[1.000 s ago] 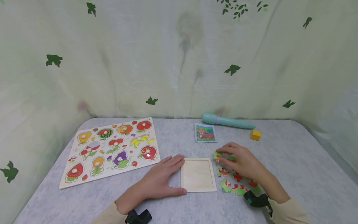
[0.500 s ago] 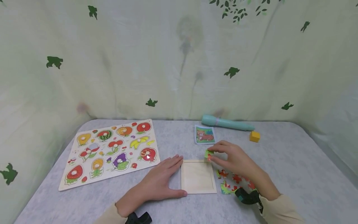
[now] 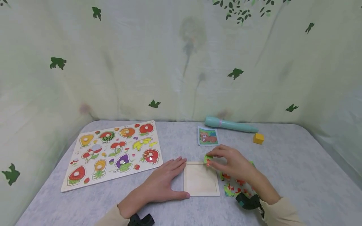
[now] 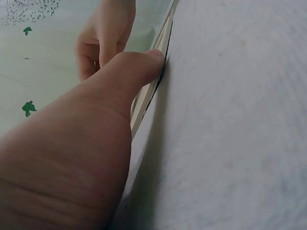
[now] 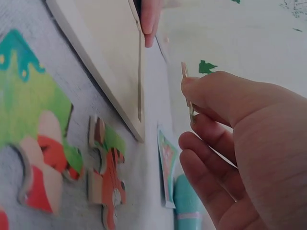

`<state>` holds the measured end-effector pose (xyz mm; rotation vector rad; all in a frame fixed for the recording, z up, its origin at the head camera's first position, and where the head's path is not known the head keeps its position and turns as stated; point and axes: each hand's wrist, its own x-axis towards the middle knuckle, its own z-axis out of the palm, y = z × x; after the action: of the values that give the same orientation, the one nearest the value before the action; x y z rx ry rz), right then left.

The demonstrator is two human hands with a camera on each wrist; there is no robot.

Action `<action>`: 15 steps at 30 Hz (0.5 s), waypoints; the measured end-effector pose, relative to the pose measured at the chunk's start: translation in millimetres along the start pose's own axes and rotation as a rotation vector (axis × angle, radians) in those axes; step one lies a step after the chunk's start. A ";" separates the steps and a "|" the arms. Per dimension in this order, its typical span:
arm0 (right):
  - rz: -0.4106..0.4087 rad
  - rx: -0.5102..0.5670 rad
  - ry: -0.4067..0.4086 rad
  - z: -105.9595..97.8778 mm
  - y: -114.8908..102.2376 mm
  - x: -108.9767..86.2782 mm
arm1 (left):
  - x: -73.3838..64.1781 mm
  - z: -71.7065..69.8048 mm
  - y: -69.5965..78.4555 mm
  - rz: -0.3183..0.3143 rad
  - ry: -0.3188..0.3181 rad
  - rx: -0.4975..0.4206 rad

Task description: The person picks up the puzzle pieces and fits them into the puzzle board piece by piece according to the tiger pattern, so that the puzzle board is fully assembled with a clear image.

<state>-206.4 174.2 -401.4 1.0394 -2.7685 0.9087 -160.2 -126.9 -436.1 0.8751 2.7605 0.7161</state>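
My right hand (image 3: pixel 233 163) pinches a small green and orange jigsaw piece (image 3: pixel 207 159) between thumb and fingers, above the far right corner of a wooden puzzle tray (image 3: pixel 201 182). In the right wrist view the held piece (image 5: pixel 185 70) shows edge-on, raised off the table. Along the tray's left side lies my left hand (image 3: pixel 161 183), fingers extended and spread; its thumb touches the near left corner and its fingertips reach the far left one. No pieces lie on the tray's bare inner board. Several loose jigsaw pieces (image 3: pixel 229 190) are right of it, partly hidden under my right forearm.
A fruit puzzle board (image 3: pixel 114 153) with small knobs lies at the left. Behind the tray is a bear picture card (image 3: pixel 208 137). Farther back lies a teal, thick-ended cylindrical object (image 3: pixel 232 125), with a yellow cube (image 3: pixel 258 138) nearby. A pale curtain (image 3: pixel 175 56) encloses the table.
The right hand has carried the pinched piece leftward from the loose pieces to the tray's far right corner. The left hand has stayed at the tray's left side.
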 end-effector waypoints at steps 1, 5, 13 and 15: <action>-0.001 -0.001 -0.005 1.5 -0.7 0.6 | -0.1 0.0 0.0 0.002 0.000 0.000; -0.012 -0.010 -0.019 7.5 -3.8 2.7 | -0.6 0.3 -0.3 0.010 0.008 0.000; -0.031 -0.012 -0.040 13.8 -11.4 6.2 | 0.0 -0.8 0.6 0.013 0.007 0.002; -0.040 -0.013 -0.041 15.2 -12.3 7.2 | 0.1 -0.9 0.4 0.023 0.013 0.004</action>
<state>-202.1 154.3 -405.9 1.1191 -2.7720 0.8725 -160.3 -127.0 -435.1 0.9080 2.7690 0.7225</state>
